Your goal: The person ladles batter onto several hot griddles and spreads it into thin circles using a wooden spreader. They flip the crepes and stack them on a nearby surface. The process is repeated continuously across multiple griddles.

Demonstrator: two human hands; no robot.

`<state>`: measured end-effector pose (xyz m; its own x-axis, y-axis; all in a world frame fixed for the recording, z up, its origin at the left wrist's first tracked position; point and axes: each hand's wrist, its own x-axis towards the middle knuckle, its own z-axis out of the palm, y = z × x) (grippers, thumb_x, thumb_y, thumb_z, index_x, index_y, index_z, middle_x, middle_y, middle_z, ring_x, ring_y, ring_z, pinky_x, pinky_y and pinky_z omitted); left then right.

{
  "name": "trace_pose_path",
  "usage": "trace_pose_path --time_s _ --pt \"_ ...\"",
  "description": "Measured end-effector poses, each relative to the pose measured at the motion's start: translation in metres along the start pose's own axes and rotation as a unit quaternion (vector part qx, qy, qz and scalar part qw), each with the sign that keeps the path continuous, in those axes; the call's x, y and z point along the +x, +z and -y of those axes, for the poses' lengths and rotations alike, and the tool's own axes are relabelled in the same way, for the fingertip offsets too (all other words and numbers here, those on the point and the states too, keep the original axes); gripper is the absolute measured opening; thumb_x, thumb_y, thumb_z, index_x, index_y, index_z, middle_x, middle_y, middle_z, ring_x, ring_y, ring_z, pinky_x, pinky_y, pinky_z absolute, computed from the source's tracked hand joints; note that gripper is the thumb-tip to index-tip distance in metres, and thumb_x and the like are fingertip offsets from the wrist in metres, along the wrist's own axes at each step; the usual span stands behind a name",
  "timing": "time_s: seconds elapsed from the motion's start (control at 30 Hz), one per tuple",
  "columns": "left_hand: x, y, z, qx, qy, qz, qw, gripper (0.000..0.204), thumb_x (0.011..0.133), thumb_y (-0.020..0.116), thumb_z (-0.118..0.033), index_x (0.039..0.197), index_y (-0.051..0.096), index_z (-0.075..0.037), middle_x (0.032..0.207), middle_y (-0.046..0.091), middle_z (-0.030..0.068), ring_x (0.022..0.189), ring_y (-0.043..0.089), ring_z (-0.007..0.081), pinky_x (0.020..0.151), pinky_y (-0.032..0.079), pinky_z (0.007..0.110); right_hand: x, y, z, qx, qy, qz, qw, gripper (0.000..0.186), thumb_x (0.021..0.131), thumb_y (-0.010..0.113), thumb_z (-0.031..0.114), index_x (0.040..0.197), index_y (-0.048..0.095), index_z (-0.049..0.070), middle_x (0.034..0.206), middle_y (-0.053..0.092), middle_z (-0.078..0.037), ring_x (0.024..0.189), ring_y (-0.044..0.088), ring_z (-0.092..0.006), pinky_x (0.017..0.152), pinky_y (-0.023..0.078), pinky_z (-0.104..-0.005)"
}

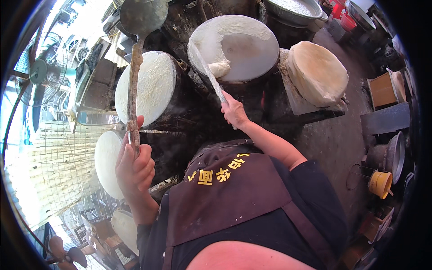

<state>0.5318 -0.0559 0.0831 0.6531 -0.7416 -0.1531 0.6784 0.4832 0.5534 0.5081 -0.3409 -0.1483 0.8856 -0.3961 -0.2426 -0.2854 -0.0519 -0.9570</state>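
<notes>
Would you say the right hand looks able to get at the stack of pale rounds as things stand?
Probably yes: nothing visible stands between the right hand and the stack, though that hand is occupied, gripping a stick.

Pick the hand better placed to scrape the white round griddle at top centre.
Right, probably: the right hand holds a long pale-crusted stick over that griddle. The left hand grips a long-handled metal ladle.

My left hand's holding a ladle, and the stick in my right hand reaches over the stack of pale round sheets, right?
Not quite: the stick in your right hand reaches over the round griddle partly covered in white paste, not the stack of pale round sheets; the head view shows it. Your left hand does hold the ladle.
</notes>
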Motion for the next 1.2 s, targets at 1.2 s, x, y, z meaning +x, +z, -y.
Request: trace_pose_path --time_s 1.2 --pt "0.054 0.059 0.072 -0.022 -0.106 0.026 0.994 0.056 0.105 0.031 -0.024 0.152 0.002 -0.015 0.07 0.036 0.0023 0.042 0.029 0.0043 0.03 0.031 0.017 -0.023 -0.214 -0.02 -0.169 -0.072 -0.065 0.981 0.044 0.091 0.054 0.013 0.134 0.049 0.008 0.093 0.063 -0.023 0.074 0.062 -0.0326 0.068 0.052 -0.0395"
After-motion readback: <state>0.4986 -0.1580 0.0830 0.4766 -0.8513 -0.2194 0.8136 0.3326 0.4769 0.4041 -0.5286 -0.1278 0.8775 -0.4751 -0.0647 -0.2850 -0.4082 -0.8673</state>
